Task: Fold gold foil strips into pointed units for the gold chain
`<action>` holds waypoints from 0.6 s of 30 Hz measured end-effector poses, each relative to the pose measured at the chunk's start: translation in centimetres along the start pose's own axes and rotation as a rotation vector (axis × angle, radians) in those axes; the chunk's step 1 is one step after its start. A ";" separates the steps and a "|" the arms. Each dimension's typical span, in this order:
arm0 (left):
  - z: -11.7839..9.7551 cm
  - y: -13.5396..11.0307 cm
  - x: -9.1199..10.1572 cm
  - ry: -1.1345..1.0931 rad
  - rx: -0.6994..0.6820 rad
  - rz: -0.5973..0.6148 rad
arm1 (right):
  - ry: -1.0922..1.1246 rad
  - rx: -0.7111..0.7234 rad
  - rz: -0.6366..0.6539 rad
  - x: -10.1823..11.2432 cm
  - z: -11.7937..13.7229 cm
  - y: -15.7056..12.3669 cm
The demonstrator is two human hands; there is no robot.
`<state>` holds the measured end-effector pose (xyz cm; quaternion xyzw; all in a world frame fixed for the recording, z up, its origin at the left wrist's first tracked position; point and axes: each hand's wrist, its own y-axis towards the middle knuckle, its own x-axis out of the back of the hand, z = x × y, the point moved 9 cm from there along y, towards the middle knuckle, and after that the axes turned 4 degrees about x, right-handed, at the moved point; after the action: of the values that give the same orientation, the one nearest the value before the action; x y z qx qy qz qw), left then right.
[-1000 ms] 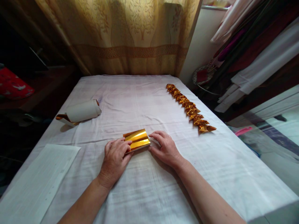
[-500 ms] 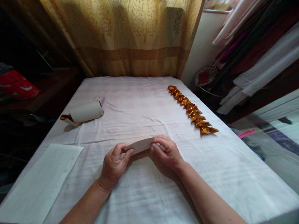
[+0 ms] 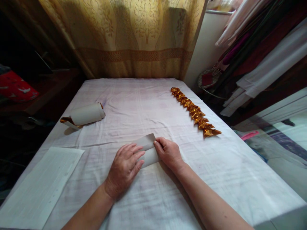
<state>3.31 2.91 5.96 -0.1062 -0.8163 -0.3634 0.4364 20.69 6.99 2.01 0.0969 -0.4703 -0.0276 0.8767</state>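
While the left hand (image 3: 124, 166) flattens it, the right hand (image 3: 168, 153) pinches the folded paper (image 3: 147, 148).

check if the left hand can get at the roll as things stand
Probably yes. The left hand lies flat on the paper, and only bare cloth shows between it and the roll farther up on that side.

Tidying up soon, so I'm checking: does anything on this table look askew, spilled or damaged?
Nothing spilled or damaged. Only the paper roll lies on its side near the left edge of the cloth, loose gold end trailing out. The folded gold pieces sit in a neat row.
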 end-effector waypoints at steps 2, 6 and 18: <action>-0.7 -0.5 -1.6 0.045 -0.042 0.150 | -0.047 -0.021 0.012 -0.1 0.0 0.1; -0.2 -1.1 -3.2 0.111 0.018 0.256 | 0.046 -0.095 0.046 0.3 -0.5 -0.1; 1.2 -0.8 -2.8 0.136 0.137 0.239 | -0.010 0.409 0.236 0.7 3.2 -1.7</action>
<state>3.86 3.55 2.90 -0.1477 -0.7894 -0.2586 0.5369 18.51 4.82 3.94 0.2166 -0.4785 0.1706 0.8337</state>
